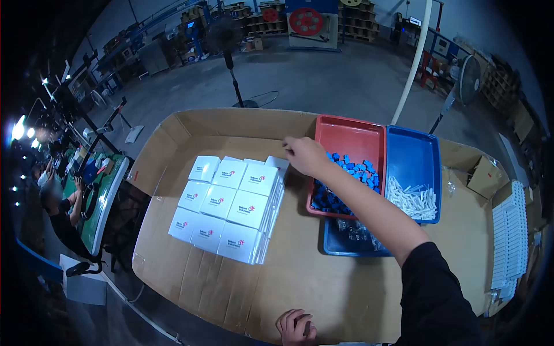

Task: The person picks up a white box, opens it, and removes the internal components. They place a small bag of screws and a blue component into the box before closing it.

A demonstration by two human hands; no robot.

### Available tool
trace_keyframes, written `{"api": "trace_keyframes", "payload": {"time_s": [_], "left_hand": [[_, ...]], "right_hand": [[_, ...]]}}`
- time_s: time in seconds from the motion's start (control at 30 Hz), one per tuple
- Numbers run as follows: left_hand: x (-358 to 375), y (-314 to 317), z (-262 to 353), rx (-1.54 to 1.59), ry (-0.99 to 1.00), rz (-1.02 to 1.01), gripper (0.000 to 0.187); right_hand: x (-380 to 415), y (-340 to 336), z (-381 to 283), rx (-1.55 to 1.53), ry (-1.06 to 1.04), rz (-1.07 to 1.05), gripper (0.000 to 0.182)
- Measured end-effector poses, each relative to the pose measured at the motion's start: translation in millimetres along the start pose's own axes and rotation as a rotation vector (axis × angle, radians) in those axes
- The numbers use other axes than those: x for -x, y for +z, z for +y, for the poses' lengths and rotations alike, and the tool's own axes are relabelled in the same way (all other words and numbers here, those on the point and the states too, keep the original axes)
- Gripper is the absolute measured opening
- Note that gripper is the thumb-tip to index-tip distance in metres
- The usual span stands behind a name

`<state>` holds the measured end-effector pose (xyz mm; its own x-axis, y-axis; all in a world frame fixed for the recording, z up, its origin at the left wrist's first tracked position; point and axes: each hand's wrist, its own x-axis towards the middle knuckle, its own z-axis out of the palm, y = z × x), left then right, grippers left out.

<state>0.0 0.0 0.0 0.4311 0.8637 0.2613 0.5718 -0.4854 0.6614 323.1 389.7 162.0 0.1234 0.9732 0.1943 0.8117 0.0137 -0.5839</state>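
Observation:
My right hand (304, 155) reaches far forward, beside the back right corner of a block of white boxes (217, 201) with small red logos. Its fingers are curled together, and whatever they may hold is hidden. To the right of that hand stands a red tray (351, 135), with blue plastic pieces (360, 170) heaped in its near part; my forearm covers some of them. Low in the view, my left hand (296, 327) is over the cardboard with loosely bent fingers, slightly apart, and nothing visible in them.
A blue tray (414, 147) holds white plastic parts (412, 199). Another blue tray (340, 252) with clear pieces sits under the red one. Stacked white strips (509, 239) line the right side. Cardboard walls (248, 122) edge the work surface. A person (63, 210) sits at a green table.

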Motion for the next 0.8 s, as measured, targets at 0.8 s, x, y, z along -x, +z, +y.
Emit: {"api": "trace_keyframes", "payload": {"time_s": [0.8], "left_hand": [[-31, -18, 30, -0.002, 0.063, 0.161, 0.029]], "right_hand": [[-80, 50, 41, 0.053, 0.231, -0.210, 0.056]]}}
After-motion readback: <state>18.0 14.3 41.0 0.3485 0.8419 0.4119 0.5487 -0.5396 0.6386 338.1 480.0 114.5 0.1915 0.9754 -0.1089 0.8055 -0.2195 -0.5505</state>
